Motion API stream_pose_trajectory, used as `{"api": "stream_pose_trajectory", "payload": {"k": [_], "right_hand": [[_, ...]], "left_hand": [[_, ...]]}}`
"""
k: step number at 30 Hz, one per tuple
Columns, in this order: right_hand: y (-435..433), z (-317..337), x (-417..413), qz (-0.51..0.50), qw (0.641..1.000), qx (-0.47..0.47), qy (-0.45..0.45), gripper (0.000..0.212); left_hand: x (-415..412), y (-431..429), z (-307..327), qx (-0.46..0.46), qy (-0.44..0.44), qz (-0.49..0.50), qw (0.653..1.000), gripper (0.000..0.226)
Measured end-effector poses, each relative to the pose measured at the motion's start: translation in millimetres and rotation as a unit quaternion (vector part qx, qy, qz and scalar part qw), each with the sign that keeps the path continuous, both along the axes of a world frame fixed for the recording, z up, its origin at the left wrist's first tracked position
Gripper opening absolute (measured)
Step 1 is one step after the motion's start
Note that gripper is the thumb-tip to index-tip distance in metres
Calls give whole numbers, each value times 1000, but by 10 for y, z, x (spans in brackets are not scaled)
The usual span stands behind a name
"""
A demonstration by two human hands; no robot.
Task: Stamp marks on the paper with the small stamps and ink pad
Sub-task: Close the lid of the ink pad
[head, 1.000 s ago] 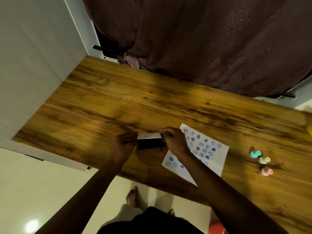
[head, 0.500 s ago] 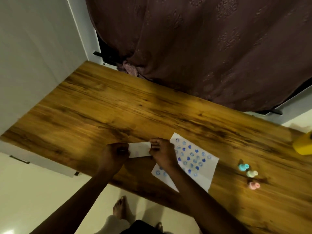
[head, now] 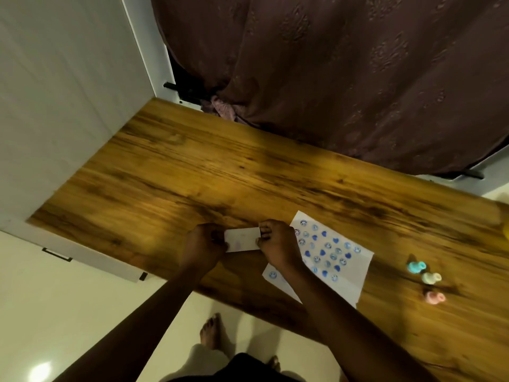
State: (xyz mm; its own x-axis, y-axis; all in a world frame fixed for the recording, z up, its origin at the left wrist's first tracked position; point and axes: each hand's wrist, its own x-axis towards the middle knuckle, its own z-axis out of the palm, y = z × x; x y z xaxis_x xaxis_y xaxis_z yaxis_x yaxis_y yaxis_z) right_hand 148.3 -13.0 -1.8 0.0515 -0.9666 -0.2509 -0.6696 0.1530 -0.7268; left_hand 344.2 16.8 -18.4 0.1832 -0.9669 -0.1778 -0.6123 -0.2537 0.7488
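A small white-lidded ink pad box (head: 242, 239) lies on the wooden table (head: 192, 175) near its front edge. My left hand (head: 203, 245) grips its left end and my right hand (head: 278, 245) grips its right end; the lid looks shut flat. Just right of my right hand lies the white paper (head: 347, 268), covered with several blue smiley and heart marks; my right wrist hides its left corner. Three small stamps stand in a row at the right: a teal stamp (head: 416, 267), a cream stamp (head: 431, 277) and a pink stamp (head: 434, 297).
A dark maroon curtain (head: 344, 73) hangs behind the table. A white wall panel (head: 63, 100) borders the table's left end. A yellow object (head: 506, 230) shows at the right frame edge. Bare feet (head: 210, 330) stand on the pale floor below the table edge.
The box's dark base showed under a raised lid a second ago; now only the white lid shows, flat. Both hands stay on its ends.
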Motion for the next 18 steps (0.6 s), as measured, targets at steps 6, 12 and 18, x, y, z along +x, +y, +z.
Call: {"api": "stream_pose_trajectory", "payload": {"k": [6,12,18], "right_hand": [[4,20,41,0,999,-4,36,26],[-10,34,29,8,998,22,51,22],[29,21,11,-1,998,37,47,21]], "left_hand": [[7,-42,-26,40,14,6,999,40],[-1,-40,-17,47,0,-1,999,42],[-38,4,-7,45,-18,3,999,45]]}}
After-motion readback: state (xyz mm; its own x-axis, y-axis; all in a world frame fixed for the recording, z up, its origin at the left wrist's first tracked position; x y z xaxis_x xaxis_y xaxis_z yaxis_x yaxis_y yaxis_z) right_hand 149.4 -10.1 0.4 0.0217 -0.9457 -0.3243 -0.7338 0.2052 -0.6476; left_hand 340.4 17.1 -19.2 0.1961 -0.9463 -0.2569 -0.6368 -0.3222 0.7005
